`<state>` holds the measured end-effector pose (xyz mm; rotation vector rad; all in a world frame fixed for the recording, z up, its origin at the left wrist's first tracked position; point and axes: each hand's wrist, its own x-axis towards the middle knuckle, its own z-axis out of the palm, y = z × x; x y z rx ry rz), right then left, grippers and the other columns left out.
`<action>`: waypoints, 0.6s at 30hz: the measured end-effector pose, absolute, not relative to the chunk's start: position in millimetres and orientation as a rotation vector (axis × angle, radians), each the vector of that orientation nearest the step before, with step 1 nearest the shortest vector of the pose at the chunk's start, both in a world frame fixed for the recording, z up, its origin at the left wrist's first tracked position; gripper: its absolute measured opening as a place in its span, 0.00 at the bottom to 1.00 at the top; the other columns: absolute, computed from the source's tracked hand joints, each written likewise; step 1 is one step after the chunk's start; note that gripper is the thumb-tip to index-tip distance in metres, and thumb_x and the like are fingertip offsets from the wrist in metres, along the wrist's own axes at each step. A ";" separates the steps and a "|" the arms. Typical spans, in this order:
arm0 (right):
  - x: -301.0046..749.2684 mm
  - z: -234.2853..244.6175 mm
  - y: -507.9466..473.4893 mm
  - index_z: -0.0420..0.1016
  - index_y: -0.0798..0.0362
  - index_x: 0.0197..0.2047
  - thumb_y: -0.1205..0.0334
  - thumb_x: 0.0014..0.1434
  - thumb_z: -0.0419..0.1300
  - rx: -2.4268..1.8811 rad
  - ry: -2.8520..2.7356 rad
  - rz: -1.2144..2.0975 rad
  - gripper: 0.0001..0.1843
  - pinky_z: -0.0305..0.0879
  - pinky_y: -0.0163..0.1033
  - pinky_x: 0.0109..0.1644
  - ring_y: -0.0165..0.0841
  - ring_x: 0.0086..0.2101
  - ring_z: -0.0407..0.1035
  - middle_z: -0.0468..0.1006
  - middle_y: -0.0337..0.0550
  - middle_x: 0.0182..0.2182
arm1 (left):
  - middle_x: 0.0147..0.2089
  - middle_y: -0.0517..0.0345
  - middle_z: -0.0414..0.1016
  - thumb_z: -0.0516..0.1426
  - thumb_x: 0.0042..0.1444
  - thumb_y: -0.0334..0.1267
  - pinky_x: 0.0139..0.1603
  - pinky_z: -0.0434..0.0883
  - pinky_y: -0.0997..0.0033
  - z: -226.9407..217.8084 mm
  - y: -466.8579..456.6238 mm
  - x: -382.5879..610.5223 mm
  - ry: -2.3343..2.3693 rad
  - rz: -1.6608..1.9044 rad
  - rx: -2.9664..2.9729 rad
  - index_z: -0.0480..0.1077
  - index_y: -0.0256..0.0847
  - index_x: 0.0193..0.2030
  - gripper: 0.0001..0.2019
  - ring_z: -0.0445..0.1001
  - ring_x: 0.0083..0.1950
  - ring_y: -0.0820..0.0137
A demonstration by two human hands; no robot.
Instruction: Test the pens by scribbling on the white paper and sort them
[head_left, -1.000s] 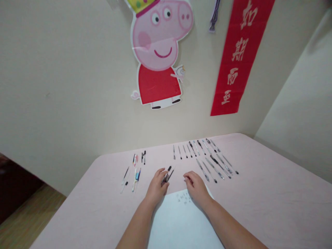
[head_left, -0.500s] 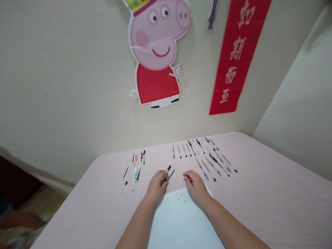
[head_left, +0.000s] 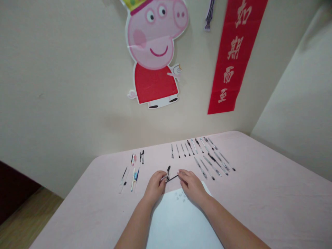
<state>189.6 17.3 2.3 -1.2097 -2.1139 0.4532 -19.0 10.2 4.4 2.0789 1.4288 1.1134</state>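
Note:
My left hand is closed around a black-capped pen and the end of a thin black refill. My right hand pinches the other end of that refill, which spans the gap between both hands above the pink table. Both hands hover at the far edge of a white sheet of paper with small scribbles near its top.
Two rows of several pens lie at the back right of the table. A smaller group of pens and parts lies at the left. A cartoon pig cutout and a red banner hang on the wall.
My right hand has moved left and taken the far end of the thin refill held by my left hand. The view has shifted slightly.

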 end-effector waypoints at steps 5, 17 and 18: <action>187.9 9.1 14.4 0.76 0.53 0.49 0.73 0.57 0.54 -1.203 -2.210 0.447 0.18 0.63 0.43 0.53 0.38 0.46 0.65 0.76 0.47 0.47 | 0.42 0.51 0.74 0.51 0.49 0.24 0.47 0.70 0.64 -0.1 12.2 -20.0 1.492 1.111 2.095 0.72 0.39 0.43 0.16 0.72 0.44 0.66; 184.3 16.0 14.9 0.74 0.53 0.32 0.74 0.54 0.55 -1.334 -2.346 0.311 0.09 0.61 0.38 0.39 0.36 0.36 0.67 0.74 0.44 0.33 | 0.42 0.50 0.75 0.51 0.46 0.21 0.47 0.70 0.61 -5.3 15.5 -29.9 1.791 0.996 2.131 0.72 0.39 0.45 0.20 0.73 0.44 0.63; 183.5 17.5 14.5 0.74 0.53 0.32 0.75 0.53 0.55 -1.352 -2.365 0.290 0.10 0.61 0.38 0.39 0.36 0.36 0.68 0.74 0.45 0.33 | 0.42 0.51 0.75 0.52 0.47 0.22 0.48 0.70 0.61 -5.3 15.3 -29.7 1.797 0.989 2.135 0.71 0.40 0.46 0.20 0.73 0.44 0.63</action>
